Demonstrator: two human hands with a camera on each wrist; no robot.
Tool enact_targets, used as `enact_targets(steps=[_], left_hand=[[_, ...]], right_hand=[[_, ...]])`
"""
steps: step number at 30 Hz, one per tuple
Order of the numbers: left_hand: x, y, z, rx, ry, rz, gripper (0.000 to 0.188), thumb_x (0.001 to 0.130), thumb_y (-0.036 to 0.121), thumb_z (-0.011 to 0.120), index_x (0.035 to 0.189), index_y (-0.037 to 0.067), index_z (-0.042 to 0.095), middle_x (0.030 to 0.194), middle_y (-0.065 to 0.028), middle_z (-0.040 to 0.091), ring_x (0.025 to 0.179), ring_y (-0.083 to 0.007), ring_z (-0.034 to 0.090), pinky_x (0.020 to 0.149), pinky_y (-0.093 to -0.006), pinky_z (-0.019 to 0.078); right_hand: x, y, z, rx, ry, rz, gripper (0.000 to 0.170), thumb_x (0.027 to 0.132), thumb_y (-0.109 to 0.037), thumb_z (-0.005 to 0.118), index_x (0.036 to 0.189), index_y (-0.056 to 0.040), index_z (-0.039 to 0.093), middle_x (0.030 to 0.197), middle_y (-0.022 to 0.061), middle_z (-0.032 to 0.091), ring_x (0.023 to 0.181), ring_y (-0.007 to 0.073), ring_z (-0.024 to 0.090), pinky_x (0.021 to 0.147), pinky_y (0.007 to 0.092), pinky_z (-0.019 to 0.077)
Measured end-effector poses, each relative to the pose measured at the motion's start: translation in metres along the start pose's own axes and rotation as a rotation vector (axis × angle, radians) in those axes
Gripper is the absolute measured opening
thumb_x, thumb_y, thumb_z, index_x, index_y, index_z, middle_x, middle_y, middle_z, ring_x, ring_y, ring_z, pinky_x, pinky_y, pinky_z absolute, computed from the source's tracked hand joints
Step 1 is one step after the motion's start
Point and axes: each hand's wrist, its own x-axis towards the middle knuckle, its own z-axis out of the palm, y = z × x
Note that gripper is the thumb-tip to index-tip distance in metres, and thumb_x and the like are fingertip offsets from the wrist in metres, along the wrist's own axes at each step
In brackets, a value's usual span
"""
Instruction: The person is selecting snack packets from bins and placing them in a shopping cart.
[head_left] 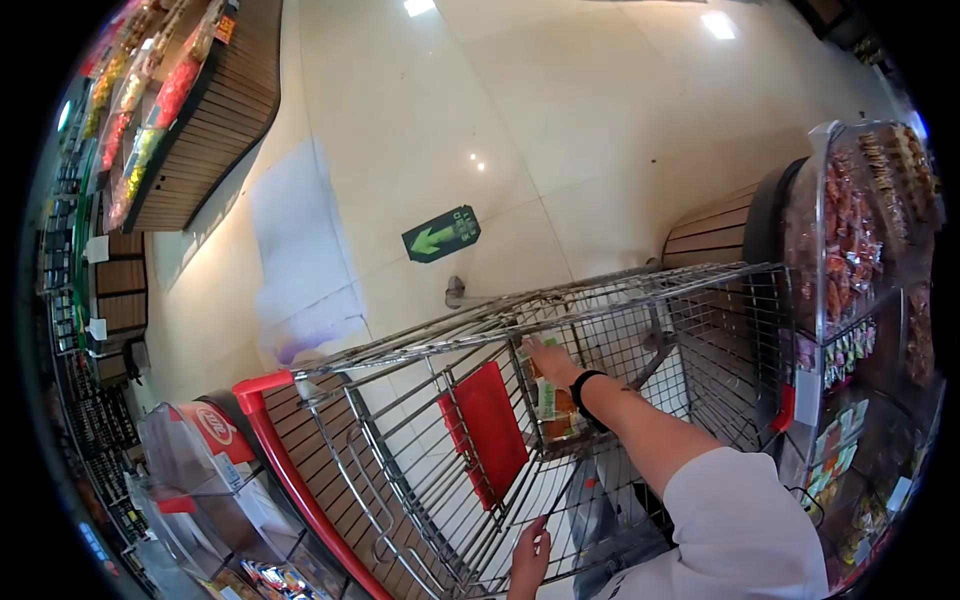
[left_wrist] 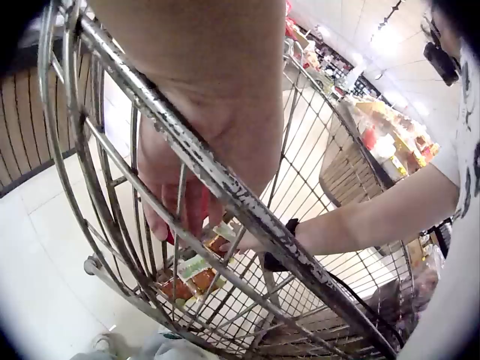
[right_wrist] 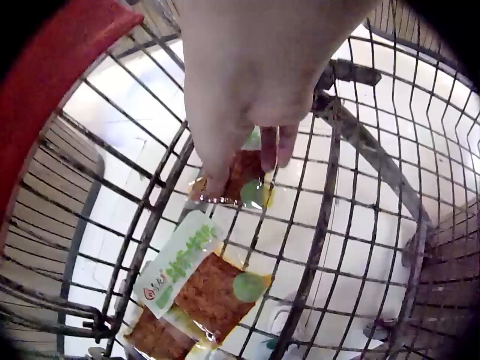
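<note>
My right hand (head_left: 548, 362) reaches down inside the metal shopping cart (head_left: 600, 300). In the right wrist view, its thumb and fingers pinch a clear snack packet (right_wrist: 244, 180) with reddish-brown food inside, low over the wire floor. Beside it lie other such packets (right_wrist: 217, 296) with white and green labels, flat on the wires. My left hand (head_left: 530, 560) is at the near side of the cart, its fingers loosely bent. Seen from the left wrist, the left hand (left_wrist: 217, 142) hangs behind the scratched metal rim (left_wrist: 202, 161), with nothing between its fingers.
The cart has a red handle (head_left: 310, 480) and a red seat panel (head_left: 485, 435). Shelves of packaged snacks (head_left: 850, 230) stand close on the right. A slatted display (head_left: 215, 120) is at the upper left. A green arrow sign (head_left: 440, 235) marks the tiled floor.
</note>
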Motion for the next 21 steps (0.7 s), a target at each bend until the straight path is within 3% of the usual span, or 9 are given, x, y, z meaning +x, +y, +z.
enact_targets(steps=[3,4,6,8,11,12,16,20,21], left_hand=[[-0.001,0.001,0.000,0.019,0.022,0.003,0.031,0.078,0.012,0.045,0.108,0.002,0.042,0.100,-0.0118,0.049,0.089,-0.0184,0.050,0.071,-0.0277,0.0419],[-0.001,0.002,-0.001,0.039,0.032,0.016,0.031,0.078,0.012,0.045,0.107,0.002,0.042,0.100,-0.0119,0.049,0.089,-0.0188,0.050,0.072,-0.0279,0.0420],[-0.004,0.000,0.001,0.056,0.047,0.053,0.030,0.078,0.012,0.045,0.107,0.002,0.043,0.099,-0.0127,0.049,0.089,-0.0202,0.050,0.071,-0.0286,0.0426],[-0.006,-0.001,0.001,0.050,0.042,0.097,0.030,0.078,0.011,0.045,0.107,0.003,0.043,0.099,-0.0129,0.050,0.088,-0.0203,0.050,0.071,-0.0286,0.0428],[-0.008,-0.006,-0.001,0.074,0.063,0.180,0.029,0.077,0.010,0.046,0.105,0.003,0.044,0.098,-0.0132,0.050,0.086,-0.0207,0.051,0.068,-0.0281,0.0434],[-0.009,0.000,-0.007,0.091,0.084,0.196,0.029,0.077,0.010,0.046,0.105,0.003,0.044,0.099,-0.0134,0.050,0.086,-0.0208,0.051,0.068,-0.0278,0.0434],[-0.020,0.019,-0.032,-0.034,0.198,0.300,0.028,0.079,0.009,0.043,0.106,0.002,0.042,0.101,-0.0120,0.049,0.087,-0.0177,0.050,0.069,-0.0267,0.0419],[-0.062,0.043,-0.049,-0.392,0.129,0.391,0.033,0.082,0.012,0.038,0.114,0.002,0.035,0.106,-0.0101,0.044,0.095,-0.0163,0.044,0.076,-0.0272,0.0385],[-0.080,0.049,-0.050,-0.524,0.033,0.414,0.033,0.083,0.012,0.037,0.113,0.002,0.036,0.105,-0.0104,0.044,0.095,-0.0163,0.044,0.076,-0.0273,0.0389]], right_hand=[[0.020,0.003,0.025,-0.012,0.055,-0.034,0.047,0.065,-0.002,0.055,0.109,-0.0006,0.038,0.116,0.0136,0.034,0.087,0.0256,0.048,0.067,0.0301,0.0438],[0.017,0.007,0.029,0.016,0.123,-0.066,0.033,0.066,-0.003,0.054,0.098,0.0000,0.045,0.108,0.0130,0.037,0.085,0.0251,0.049,0.066,0.0304,0.0444],[0.007,0.010,0.032,0.096,0.148,-0.026,0.028,0.067,-0.004,0.052,0.094,0.0002,0.046,0.103,0.0129,0.041,0.084,0.0253,0.049,0.067,0.0308,0.0444],[-0.004,0.011,0.022,0.188,0.201,-0.008,0.017,0.067,-0.002,0.049,0.084,-0.0024,0.050,0.090,0.0121,0.049,0.083,0.0258,0.049,0.066,0.0331,0.0435],[-0.050,0.011,-0.020,0.478,0.290,-0.093,0.017,0.064,0.001,0.048,0.079,-0.0052,0.051,0.078,0.0115,0.051,0.079,0.0260,0.050,0.062,0.0351,0.0419],[-0.057,0.015,-0.018,0.563,0.525,-0.295,0.017,0.061,0.003,0.048,0.075,-0.0056,0.050,0.072,0.0117,0.050,0.073,0.0258,0.050,0.060,0.0349,0.0400],[-0.154,-0.017,-0.112,0.970,0.144,-0.358,0.013,0.064,0.002,0.049,0.074,-0.0057,0.047,0.072,0.0082,0.048,0.071,0.0234,0.049,0.062,0.0305,0.0385],[-0.258,-0.082,-0.176,0.996,0.184,-0.708,0.017,0.065,0.003,0.049,0.080,-0.0054,0.045,0.076,0.0065,0.048,0.074,0.0200,0.048,0.065,0.0286,0.0378],[-0.279,-0.099,-0.183,1.008,0.189,-0.801,0.019,0.065,0.003,0.048,0.082,-0.0049,0.044,0.077,0.0063,0.048,0.075,0.0193,0.048,0.066,0.0280,0.0376]])
